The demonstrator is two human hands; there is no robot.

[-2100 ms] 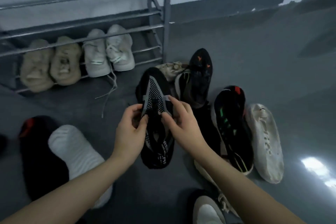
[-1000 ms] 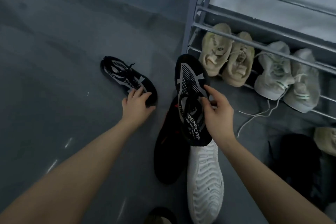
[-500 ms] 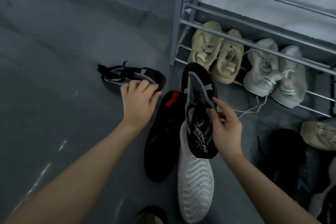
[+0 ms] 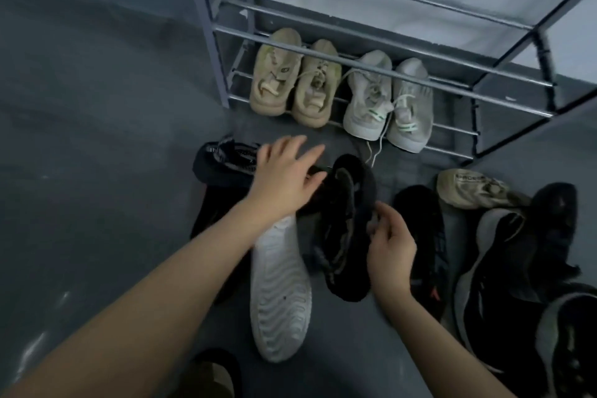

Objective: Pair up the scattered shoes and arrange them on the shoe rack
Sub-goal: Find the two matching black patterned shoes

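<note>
My left hand (image 4: 284,178) lies over the right end of a black shoe with a white pattern (image 4: 226,158); its blurred fingers stretch out toward the shoe rack (image 4: 205,26). My right hand (image 4: 389,242) pinches the edge of the matching black patterned shoe (image 4: 345,229), held just above the floor beside my left hand. On the rack's lowest tier stand a beige pair (image 4: 277,81) and a white pair (image 4: 368,100) with a lace trailing onto the floor.
A white-soled shoe (image 4: 281,284) lies sole up under my left forearm, next to a black shoe (image 4: 210,220). To the right lie another black shoe (image 4: 420,236), a beige shoe (image 4: 468,187) and black-and-grey sneakers (image 4: 517,268). Grey floor stretches left.
My view swung from the right pile to the rack's left side. My left hand reached the second patterned shoe and brought it right, next to the one in my right hand.
</note>
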